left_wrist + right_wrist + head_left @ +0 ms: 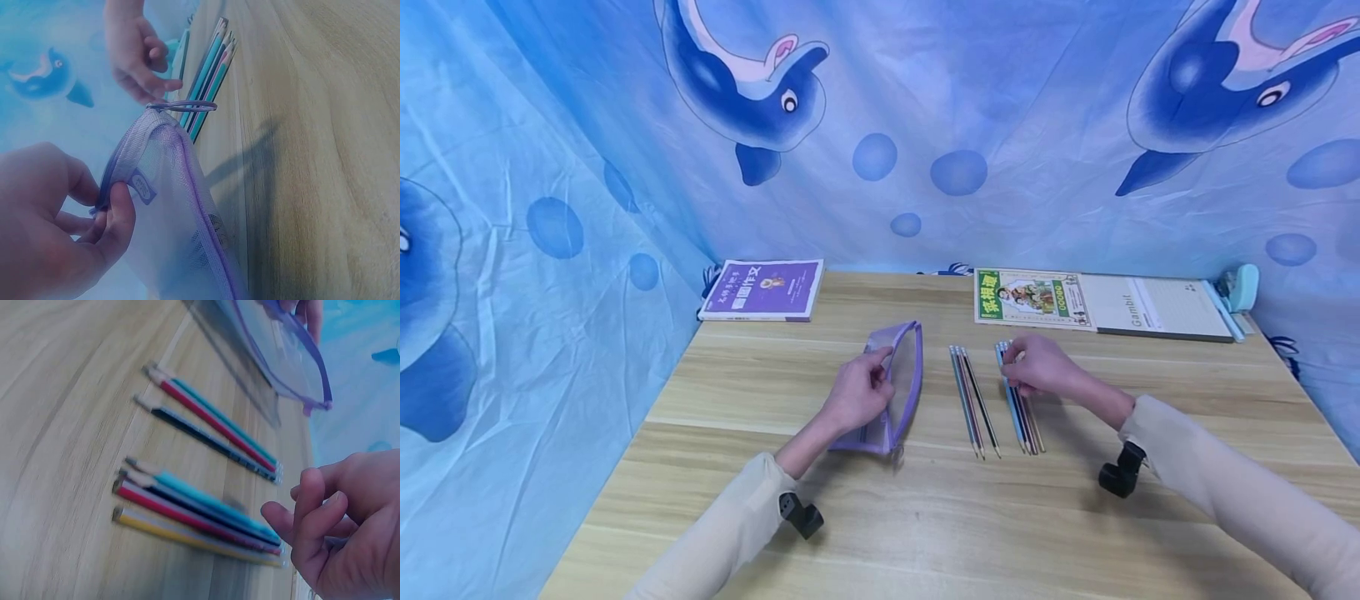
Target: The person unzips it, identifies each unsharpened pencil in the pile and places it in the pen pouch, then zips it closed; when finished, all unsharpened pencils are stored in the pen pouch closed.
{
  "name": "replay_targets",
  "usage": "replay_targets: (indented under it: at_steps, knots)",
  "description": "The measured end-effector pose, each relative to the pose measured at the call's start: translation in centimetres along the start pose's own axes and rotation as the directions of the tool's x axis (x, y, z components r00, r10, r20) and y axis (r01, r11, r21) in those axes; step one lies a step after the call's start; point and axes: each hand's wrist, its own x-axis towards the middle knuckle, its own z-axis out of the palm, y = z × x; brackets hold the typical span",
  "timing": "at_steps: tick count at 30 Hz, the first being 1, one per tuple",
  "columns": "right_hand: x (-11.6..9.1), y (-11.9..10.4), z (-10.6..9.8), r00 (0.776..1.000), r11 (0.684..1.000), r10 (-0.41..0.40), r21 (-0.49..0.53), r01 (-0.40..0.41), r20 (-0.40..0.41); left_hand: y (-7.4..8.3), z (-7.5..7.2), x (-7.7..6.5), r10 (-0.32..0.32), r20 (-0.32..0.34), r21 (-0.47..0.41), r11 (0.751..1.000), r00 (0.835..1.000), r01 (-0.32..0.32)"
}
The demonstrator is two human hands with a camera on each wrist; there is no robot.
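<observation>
My left hand [859, 392] pinches the edge of a purple-trimmed mesh zip pouch [169, 219], thumb and fingers on its zipper band. The pouch [917, 367] stands on the table with its mouth gaping to the right. To its right lie three pencils [972, 400] side by side, one of them red [212, 422]. Another group of several pencils [1022, 417] lies further right, with a yellow one [187, 534] at its edge. My right hand [1041, 367] hovers at the eraser ends of this second group. Its fingers [309, 506] are loosely bent with nothing between them.
A purple book [763, 290] lies at the back left of the wooden table [917, 533]. Along the back right are a green illustrated booklet [1033, 298], a pale Gambit notebook [1157, 307] and a teal object [1243, 287]. Blue dolphin-print cloth [917, 100] hangs behind.
</observation>
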Motion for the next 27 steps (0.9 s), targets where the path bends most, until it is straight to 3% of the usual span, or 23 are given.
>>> replay_targets:
  at_steps: [14, 27]
  knots:
    - [-0.5, 1.9, -0.8, 0.999, 0.999, 0.031, -0.041, -0.030, 0.037, 0.0, -0.1, -0.1, 0.002, 0.000, 0.000, 1.000, 1.000, -0.002]
    - [-0.2, 1.6, -0.1, 0.998, 0.998, 0.043, -0.041, -0.041, 0.045, -0.1, 0.0, 0.0, -0.005, 0.005, 0.019, 1.000, 1.000, 0.004]
